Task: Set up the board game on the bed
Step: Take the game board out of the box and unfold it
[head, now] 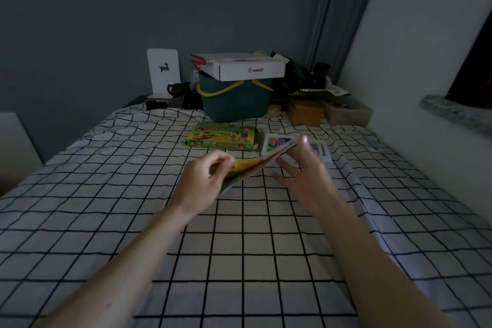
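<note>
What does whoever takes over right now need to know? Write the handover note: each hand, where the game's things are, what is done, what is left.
Left hand: grips the near end of the folded yellow game board, held tilted above the bed.
Right hand: fingers spread, open, at the board's far edge; contact unclear.
Green illustrated game box: flat on the black-and-white checked bedsheet, beyond the hands.
White plastic tray of pieces: right of the box, partly hidden by the board.
Done: box, tray and board are out.
Left: unfold the board, lay it flat, set out the pieces.
</note>
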